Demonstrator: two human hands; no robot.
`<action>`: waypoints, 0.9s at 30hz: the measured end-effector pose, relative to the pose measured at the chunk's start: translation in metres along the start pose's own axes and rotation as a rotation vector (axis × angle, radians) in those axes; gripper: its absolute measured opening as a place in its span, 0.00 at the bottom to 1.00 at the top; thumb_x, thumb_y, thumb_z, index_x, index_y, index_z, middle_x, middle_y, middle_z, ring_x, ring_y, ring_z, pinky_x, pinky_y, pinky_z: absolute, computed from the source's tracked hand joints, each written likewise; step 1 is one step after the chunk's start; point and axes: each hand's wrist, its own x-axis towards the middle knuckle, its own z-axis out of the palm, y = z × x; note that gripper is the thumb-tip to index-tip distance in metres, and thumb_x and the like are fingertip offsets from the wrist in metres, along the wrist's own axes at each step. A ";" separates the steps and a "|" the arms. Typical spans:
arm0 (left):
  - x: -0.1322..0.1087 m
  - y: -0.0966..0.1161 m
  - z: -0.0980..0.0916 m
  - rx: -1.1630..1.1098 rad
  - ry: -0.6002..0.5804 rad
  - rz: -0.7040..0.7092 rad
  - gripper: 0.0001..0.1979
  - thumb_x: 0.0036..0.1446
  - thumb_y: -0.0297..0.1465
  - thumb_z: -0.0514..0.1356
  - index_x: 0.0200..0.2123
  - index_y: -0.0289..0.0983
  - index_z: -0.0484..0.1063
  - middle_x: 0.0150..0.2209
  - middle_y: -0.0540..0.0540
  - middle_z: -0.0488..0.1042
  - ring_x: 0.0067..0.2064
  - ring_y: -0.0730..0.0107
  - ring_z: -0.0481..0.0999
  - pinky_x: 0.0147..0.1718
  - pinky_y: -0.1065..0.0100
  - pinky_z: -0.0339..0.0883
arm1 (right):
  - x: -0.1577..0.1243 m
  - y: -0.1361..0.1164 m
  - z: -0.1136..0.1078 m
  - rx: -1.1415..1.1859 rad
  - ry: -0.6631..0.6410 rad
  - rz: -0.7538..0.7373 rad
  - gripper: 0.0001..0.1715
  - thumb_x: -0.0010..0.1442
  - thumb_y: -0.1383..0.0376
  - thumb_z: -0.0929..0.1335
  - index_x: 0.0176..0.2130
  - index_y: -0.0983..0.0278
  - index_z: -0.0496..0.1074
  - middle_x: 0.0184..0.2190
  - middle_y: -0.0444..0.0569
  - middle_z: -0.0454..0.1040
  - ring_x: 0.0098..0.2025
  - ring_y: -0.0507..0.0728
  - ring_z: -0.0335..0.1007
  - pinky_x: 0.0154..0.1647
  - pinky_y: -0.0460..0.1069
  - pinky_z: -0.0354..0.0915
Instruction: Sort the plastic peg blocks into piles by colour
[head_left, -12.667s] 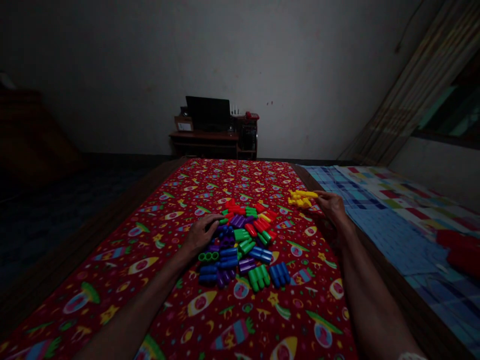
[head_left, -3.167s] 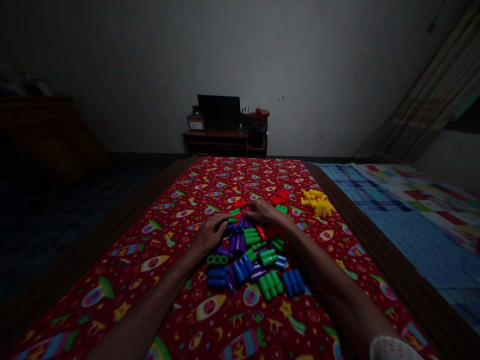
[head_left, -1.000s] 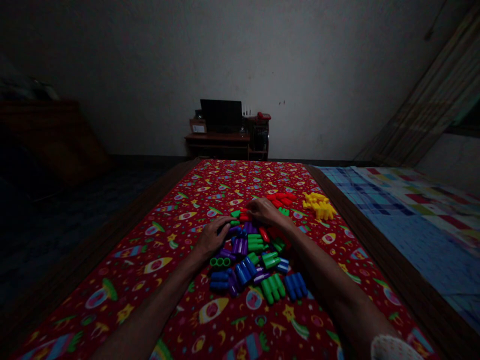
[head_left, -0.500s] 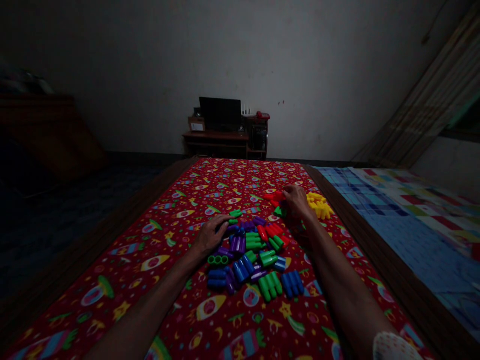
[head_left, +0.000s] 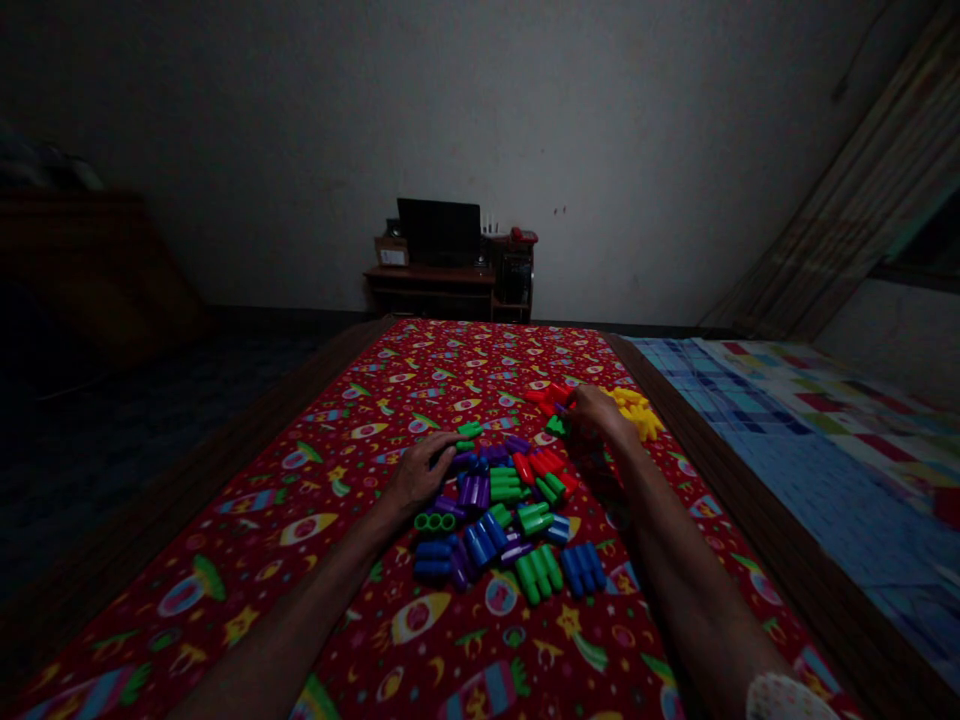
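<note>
Mixed blocks [head_left: 506,487] on a red printed cloth [head_left: 480,350], in dim light.
From where I stand, the left hand [head_left: 421,472] rests at their left edge, thumb spread wide from the fingers, fingertips touching or just beside a green block [head_left: 470,430]. The right hand [head_left: 598,411], on a stretched forearm [head_left: 679,540], bends down at red blocks [head_left: 541,398], next to yellow blocks [head_left: 639,414]; whether it holds something, I cannot tell.

Red blocks [head_left: 544,398]: heaped, just left of right hand [head_left: 600,412] | yellow blocks [head_left: 639,414]: heaped, just right of right hand | mixed-colour blocks [head_left: 538,574]: glossy, ribbed, tubular, lying loosely jumbled right of left hand [head_left: 420,474]
</note>
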 end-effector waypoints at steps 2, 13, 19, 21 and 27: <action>0.000 0.000 0.000 -0.002 -0.003 -0.002 0.16 0.60 0.35 0.51 0.43 0.39 0.77 0.45 0.43 0.79 0.46 0.62 0.77 0.48 0.59 0.70 | 0.001 0.000 0.002 -0.006 0.032 -0.006 0.15 0.57 0.65 0.67 0.43 0.64 0.78 0.41 0.55 0.79 0.40 0.56 0.74 0.30 0.44 0.59; 0.000 -0.001 0.000 -0.014 -0.001 -0.003 0.17 0.60 0.36 0.51 0.42 0.40 0.77 0.45 0.43 0.79 0.46 0.62 0.77 0.48 0.59 0.70 | 0.002 0.004 0.011 -0.042 0.076 -0.013 0.15 0.58 0.65 0.66 0.42 0.69 0.77 0.39 0.58 0.78 0.38 0.57 0.74 0.29 0.45 0.58; -0.001 0.000 -0.001 0.000 -0.002 -0.010 0.17 0.60 0.37 0.51 0.43 0.39 0.76 0.45 0.43 0.79 0.46 0.61 0.77 0.48 0.60 0.70 | 0.001 0.013 -0.006 -0.019 0.028 -0.026 0.14 0.56 0.62 0.67 0.37 0.69 0.78 0.33 0.54 0.77 0.31 0.53 0.70 0.25 0.45 0.53; -0.001 0.001 -0.001 0.003 -0.005 -0.011 0.17 0.60 0.37 0.51 0.42 0.39 0.76 0.45 0.43 0.79 0.46 0.61 0.77 0.48 0.60 0.70 | -0.003 0.013 -0.016 -0.006 0.000 -0.031 0.13 0.56 0.64 0.67 0.34 0.70 0.78 0.30 0.52 0.76 0.29 0.52 0.68 0.24 0.45 0.51; 0.001 0.001 -0.001 0.003 -0.008 -0.006 0.17 0.60 0.37 0.50 0.42 0.39 0.76 0.44 0.43 0.79 0.45 0.62 0.77 0.47 0.60 0.71 | -0.014 -0.026 -0.021 0.192 -0.037 -0.323 0.16 0.58 0.63 0.65 0.34 0.71 0.79 0.25 0.47 0.74 0.26 0.50 0.64 0.25 0.43 0.52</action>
